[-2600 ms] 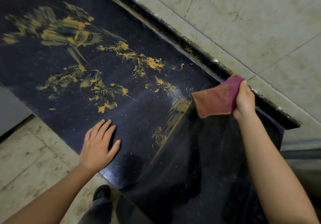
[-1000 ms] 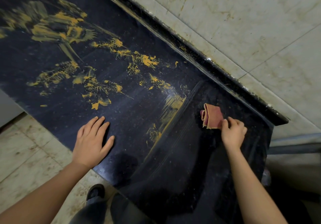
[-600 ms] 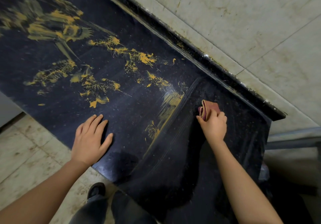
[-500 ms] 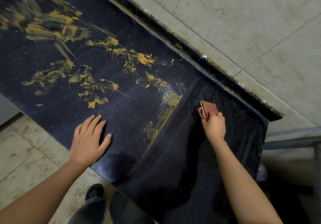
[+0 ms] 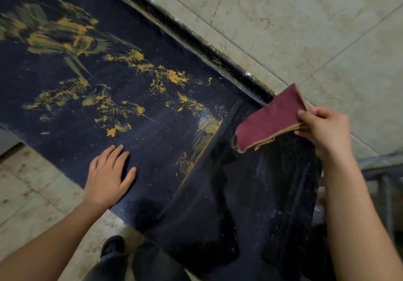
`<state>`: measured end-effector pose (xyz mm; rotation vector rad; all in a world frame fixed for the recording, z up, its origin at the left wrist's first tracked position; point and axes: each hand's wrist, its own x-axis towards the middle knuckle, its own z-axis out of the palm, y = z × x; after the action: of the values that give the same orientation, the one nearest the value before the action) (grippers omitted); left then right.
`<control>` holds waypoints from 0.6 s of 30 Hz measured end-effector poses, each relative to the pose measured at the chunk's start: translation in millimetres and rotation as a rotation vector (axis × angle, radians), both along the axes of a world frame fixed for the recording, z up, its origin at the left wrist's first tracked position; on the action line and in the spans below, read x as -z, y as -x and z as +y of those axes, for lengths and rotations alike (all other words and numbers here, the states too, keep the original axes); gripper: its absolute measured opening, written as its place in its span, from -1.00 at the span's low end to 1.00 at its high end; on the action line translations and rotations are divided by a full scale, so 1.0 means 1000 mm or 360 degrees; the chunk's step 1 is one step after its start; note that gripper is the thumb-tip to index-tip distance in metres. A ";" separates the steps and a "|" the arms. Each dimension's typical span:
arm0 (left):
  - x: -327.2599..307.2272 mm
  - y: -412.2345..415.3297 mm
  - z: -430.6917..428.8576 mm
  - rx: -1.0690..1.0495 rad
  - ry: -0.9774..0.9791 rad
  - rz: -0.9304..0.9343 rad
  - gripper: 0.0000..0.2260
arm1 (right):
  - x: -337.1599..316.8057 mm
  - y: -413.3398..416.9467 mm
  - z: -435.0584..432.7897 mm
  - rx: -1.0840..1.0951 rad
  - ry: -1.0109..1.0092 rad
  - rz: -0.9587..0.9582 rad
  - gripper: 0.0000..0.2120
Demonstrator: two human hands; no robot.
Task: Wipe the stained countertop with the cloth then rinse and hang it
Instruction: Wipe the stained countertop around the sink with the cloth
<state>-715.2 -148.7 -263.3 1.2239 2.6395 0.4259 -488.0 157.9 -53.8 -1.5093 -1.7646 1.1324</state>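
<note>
Maroon cloth [image 5: 270, 121], judged light, soft and floppy, is pinched by one edge in the right hand [image 5: 325, 128] and hung above the countertop [image 5: 152, 149] to that hand's left, better bunched in the palm for wiping; the left hand [image 5: 106, 176] is laid flat, fingers straight, empty.

Two hands are showing: one left hand [image 5: 106, 178] is lying flat at the near edge, and one right hand [image 5: 325, 128] is pinching at the right. One cloth [image 5: 270, 119] is hanging from it. One countertop [image 5: 152, 149] is carrying yellow stains [image 5: 172, 77] in many merging patches, too tangled to count. One shoe [image 5: 112, 245] is peeking out nearest.
</note>
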 end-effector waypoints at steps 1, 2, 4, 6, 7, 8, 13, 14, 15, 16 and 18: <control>0.000 0.000 0.000 0.0001 0.0001 0.0003 -0.39 | -0.004 -0.001 0.001 0.0040 0.0077 0.0126 -0.74; 0.000 0.000 0.000 0.0002 0.0004 0.0004 -0.39 | -0.003 -0.003 0.006 0.0085 0.0141 0.0203 -0.76; -0.001 0.000 0.000 0.0003 0.0010 -0.0002 -0.39 | 0.014 -0.012 0.020 0.0189 0.0282 0.0175 -0.76; -0.001 0.000 0.000 0.0003 0.0014 -0.0010 -0.39 | 0.046 -0.025 0.030 0.0264 0.0422 -0.0085 -0.75; 0.000 0.000 0.000 0.0003 0.0014 -0.0012 -0.39 | 0.065 -0.034 0.035 0.0297 0.0458 -0.0230 -0.74; 0.000 0.000 -0.001 0.0004 0.0013 -0.0014 -0.39 | 0.083 -0.041 0.039 0.0333 0.0461 -0.0365 -0.75; 0.001 0.000 0.000 -0.0002 0.0010 -0.0036 -0.39 | 0.111 -0.040 0.017 0.0188 -0.0163 -0.1228 -0.79; 0.001 0.001 0.000 0.0002 0.0013 -0.0027 -0.36 | 0.111 -0.033 0.005 0.0032 -0.0324 -0.1273 -0.76; 0.000 0.001 -0.001 0.0005 0.0016 -0.0015 -0.31 | 0.115 -0.028 -0.007 -0.0187 -0.0448 -0.1272 -0.72; 0.000 0.000 -0.001 0.0005 0.0015 -0.0013 -0.27 | 0.122 -0.023 -0.018 -0.0459 -0.0479 -0.1278 -0.65; -0.001 0.000 0.000 -0.0009 0.0003 -0.0033 -0.23 | 0.140 -0.015 -0.039 -0.0836 -0.0433 -0.1400 -0.45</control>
<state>-715.4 -149.2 -261.9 1.2055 2.6257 0.4343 -473.2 119.2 -193.7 -1.5176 -2.8875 0.3679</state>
